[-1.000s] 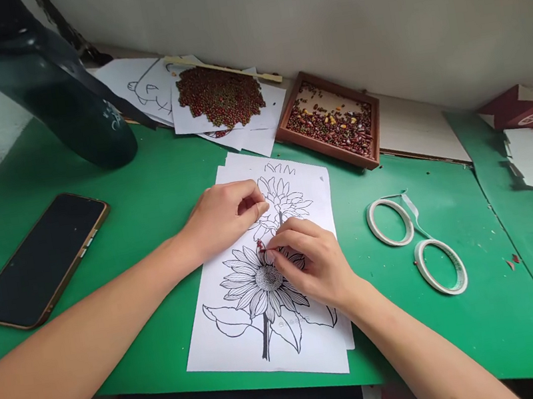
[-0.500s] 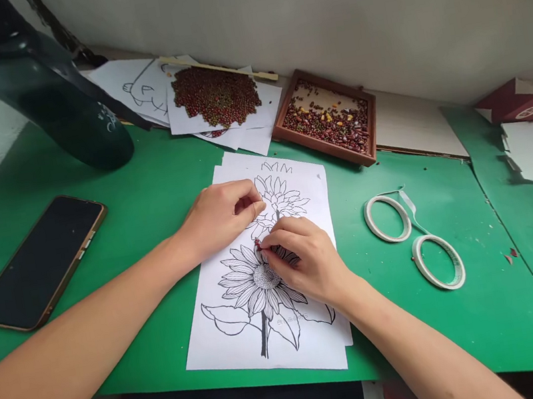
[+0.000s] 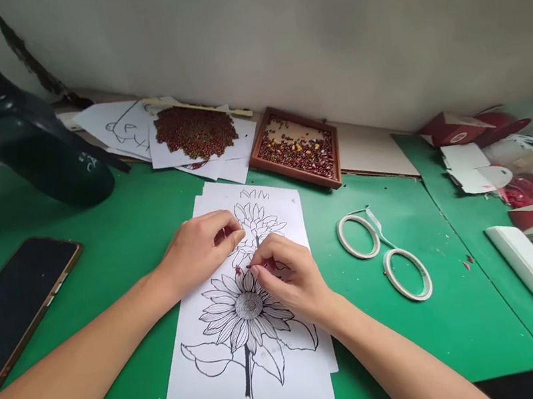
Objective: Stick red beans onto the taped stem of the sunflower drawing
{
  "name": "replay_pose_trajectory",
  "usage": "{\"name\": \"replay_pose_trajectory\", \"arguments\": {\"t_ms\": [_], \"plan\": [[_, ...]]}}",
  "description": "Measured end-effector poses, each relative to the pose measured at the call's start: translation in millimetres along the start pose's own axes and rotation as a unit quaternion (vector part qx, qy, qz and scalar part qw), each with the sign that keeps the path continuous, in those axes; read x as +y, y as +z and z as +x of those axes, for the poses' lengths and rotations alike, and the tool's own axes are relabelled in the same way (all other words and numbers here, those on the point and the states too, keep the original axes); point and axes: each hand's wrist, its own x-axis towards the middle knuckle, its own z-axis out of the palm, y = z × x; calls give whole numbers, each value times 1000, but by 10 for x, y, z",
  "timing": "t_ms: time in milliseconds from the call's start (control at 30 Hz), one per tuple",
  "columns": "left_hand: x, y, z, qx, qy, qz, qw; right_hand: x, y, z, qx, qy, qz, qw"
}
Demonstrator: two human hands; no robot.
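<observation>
A sheet of paper with a sunflower drawing (image 3: 249, 307) lies in front of me, on top of another drawn sheet. A few small red beans (image 3: 238, 271) rest at the tip of the flower's upper petals. Just right of them, my right hand (image 3: 291, 276) pinches a small dark red bean (image 3: 249, 267) between thumb and index finger, close to the paper. Farther up the sheet's left side rests my left hand (image 3: 206, 246), its thumb and index fingertips together. Whatever they may hold is too small to make out.
Behind the sheets are a wooden tray (image 3: 335, 155) of mixed beans and a bean pile (image 3: 195, 132) on paper. Two tape rolls (image 3: 358, 236) lie right. A phone (image 3: 15, 307) and a dark bottle (image 3: 56, 152) stand left; a white device (image 3: 529, 260) sits far right.
The view has swung right and up. My right hand has shifted slightly right of the red beans, which now show on the petal tip apart from my fingers. My left hand keeps its place.
</observation>
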Motion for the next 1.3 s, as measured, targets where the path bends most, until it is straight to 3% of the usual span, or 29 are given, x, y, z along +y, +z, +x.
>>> {"name": "replay_pose_trajectory", "arguments": {"t_ms": [67,133,233,300,367,433,567,800,900,1300], "plan": [[3,10,-18,42,72,12,996,-9,-55,23,57,57,107,991],[29,12,-48,92,178,22,980,-18,-124,48,83,131,249,956],[116,2,-104,145,318,52,935,-30,-207,68,20,218,468,856],[188,-2,-138,159,371,73,912,-38,-225,64,-37,244,553,796],[250,2,-163,165,394,73,901,-45,-213,52,-83,258,586,764],[288,16,-180,162,396,57,902,-48,-184,37,-123,267,589,753],[303,49,-198,150,386,32,910,-48,-132,25,-140,263,563,771],[269,70,-205,142,347,6,927,-70,-94,20,-57,224,476,848],[267,68,-188,149,328,-16,933,-83,-85,11,-29,208,449,868],[284,86,-179,130,324,-30,937,-88,-77,-14,-18,213,422,881]]}}
